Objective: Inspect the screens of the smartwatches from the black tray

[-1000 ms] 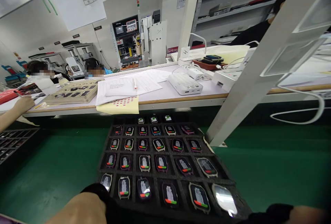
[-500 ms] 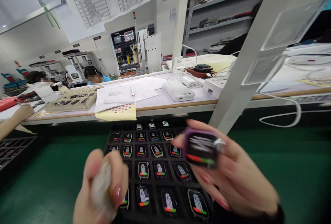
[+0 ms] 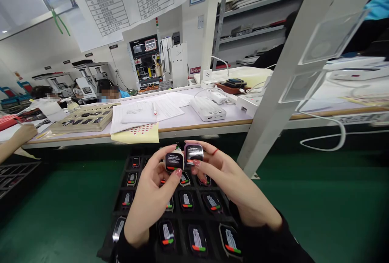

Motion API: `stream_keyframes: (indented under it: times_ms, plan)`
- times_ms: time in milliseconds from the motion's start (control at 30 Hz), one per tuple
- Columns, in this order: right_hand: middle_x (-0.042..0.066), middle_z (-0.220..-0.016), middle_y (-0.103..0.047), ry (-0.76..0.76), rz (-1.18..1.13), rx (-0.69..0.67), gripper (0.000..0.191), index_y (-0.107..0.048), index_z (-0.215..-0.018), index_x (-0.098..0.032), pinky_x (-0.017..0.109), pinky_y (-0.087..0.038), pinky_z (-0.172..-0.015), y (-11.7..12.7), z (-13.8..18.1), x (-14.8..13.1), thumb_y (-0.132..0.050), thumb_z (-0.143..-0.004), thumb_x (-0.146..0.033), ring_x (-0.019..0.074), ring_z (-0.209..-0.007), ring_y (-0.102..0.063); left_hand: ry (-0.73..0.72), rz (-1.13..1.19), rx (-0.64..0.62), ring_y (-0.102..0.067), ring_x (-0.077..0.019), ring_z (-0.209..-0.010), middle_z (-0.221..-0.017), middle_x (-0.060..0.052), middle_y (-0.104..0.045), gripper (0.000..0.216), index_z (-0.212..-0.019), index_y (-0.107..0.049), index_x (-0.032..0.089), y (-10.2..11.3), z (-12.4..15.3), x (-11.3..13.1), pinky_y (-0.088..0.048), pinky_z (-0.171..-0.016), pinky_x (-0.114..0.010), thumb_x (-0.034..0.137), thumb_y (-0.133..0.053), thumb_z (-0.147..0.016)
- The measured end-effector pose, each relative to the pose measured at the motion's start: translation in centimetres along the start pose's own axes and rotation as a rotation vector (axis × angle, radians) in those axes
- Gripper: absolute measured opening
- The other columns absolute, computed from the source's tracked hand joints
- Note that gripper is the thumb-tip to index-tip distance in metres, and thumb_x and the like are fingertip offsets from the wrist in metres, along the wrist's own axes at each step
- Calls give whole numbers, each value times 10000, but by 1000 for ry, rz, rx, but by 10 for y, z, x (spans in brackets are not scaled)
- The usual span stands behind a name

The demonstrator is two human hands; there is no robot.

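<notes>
gripping pale watch [image 3: 174,161] | left hand [image 3: 152,198] | screen up, toward camera

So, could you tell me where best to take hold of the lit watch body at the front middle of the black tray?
Probably by its two long side edges, coming straight down from above. That watch body lies screen-up in its own pocket of the black tray, so only the edges are free, and pinching them keeps fingers off the glass. Both hands are busy now.
</notes>
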State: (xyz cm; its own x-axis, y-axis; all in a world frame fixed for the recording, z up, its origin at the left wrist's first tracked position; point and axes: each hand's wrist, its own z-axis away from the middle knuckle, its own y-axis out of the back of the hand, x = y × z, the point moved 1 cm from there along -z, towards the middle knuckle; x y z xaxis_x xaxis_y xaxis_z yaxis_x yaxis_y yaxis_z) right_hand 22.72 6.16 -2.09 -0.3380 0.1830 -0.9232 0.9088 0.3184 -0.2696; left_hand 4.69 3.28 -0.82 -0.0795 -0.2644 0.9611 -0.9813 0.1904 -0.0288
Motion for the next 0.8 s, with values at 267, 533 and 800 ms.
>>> stream_keyframes:
  times_ms: [267,533,800]
  plan:
    - [16,-891,-683,7,-11,-26,449,-623,-1310,-214,174,-460,-540,3,1,0,-801,-918,-338,114,-653,-537,1,-47,10,-681,-150,-990,-1224,-36,-728,415,-1357,-605,300,-3,-2,-1,-553,-832,-244,268,-685,-950]
    - [24,-931,-685,11,-40,-54,468,-621,-1349,-238,177,-468,-551,5,1,1,-807,-934,-345,127,-704,-570,-19,-29,21,-680,-163,-993,-1206,-54,-714,396,-1304,-622,276,1,-4,-8,-557,-798,-244,297,-729,-924]
    - [-18,-750,-633,-21,-5,55,525,-679,-1171,-190,155,-341,-454,0,-2,-3,-894,-825,-521,70,-524,-421,7,-38,40,-664,-130,-996,-1347,-18,-654,372,-1317,-637,333,-2,-3,-1,-553,-838,-223,299,-693,-950]
